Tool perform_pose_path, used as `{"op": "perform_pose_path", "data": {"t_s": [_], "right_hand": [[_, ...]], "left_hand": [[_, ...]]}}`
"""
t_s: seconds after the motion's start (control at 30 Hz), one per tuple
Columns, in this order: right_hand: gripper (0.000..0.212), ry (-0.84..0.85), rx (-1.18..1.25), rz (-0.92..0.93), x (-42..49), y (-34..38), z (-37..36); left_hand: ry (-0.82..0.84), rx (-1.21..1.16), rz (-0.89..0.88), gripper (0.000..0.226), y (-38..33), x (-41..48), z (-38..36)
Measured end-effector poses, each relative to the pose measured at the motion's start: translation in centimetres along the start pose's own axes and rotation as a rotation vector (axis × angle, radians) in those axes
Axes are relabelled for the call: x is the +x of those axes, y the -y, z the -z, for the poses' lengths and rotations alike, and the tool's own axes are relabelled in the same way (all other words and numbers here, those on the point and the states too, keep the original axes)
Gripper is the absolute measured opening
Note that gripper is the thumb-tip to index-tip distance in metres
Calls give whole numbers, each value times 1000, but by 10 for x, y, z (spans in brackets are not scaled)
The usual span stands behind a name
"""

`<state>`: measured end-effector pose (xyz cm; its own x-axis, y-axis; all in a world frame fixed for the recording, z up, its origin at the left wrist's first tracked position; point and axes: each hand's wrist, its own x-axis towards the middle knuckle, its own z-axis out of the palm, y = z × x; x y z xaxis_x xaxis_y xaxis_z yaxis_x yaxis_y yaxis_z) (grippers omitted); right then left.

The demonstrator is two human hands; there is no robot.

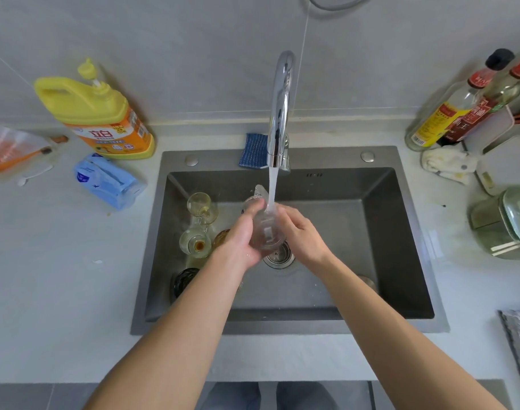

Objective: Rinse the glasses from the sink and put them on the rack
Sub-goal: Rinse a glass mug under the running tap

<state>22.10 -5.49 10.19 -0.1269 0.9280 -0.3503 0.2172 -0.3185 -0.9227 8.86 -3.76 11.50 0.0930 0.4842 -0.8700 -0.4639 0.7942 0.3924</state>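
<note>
Both of my hands hold a clear glass [263, 230] over the middle of the grey sink [400, 241]. My left hand [242, 238] wraps its left side and my right hand [300, 230] cups its right side. Water runs from the chrome faucet [279, 113] into the glass. At the sink's left side stand several more glasses: a clear one with yellowish liquid [201, 207], a ribbed one [193, 242], an amber one [221, 236] partly behind my left wrist, and a dark one [184, 279] under my left forearm. No rack is clearly visible.
A yellow detergent jug [99, 113] and a blue packet [108, 180] sit left of the sink. A blue sponge [254, 149] lies behind the faucet. Sauce bottles [460, 105], a cloth [446, 164] and a green lidded container [507, 223] crowd the right counter.
</note>
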Motion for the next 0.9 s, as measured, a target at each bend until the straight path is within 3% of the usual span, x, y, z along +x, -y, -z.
{"op": "perform_pose_path", "data": {"t_s": [0.07,0.17,0.3,0.33,0.4,0.47,0.57,0.7,0.83,0.9], "right_hand": [[27,67,56,26,-6,-3,-3],[47,117,-82,144,-8,-7,1],[46,68,68,83,-4,-9,9],[56,40,106,25,-3,-10,9],[97,37,148,-109,-3,-10,7],[113,94,291,-197,-2,-13,2],[96,58,433,-248,1,-10,2],[36,-20,319,-163,8,-7,10],[29,-164,140,-119,10,0,7],[39,-105,119,-119,5,9,5]], "left_hand": [[6,-61,18,45,0,1,-6],[-19,-173,66,51,-1,5,-8],[64,-201,63,39,1,4,-4],[99,-216,60,36,2,2,-3],[156,-246,51,36,4,0,1],[170,-237,31,44,6,0,8],[186,-166,56,57,4,5,23],[160,-45,101,60,3,7,38],[-24,-90,-21,56,6,15,32],[-91,-82,-81,64,5,21,31]]}}
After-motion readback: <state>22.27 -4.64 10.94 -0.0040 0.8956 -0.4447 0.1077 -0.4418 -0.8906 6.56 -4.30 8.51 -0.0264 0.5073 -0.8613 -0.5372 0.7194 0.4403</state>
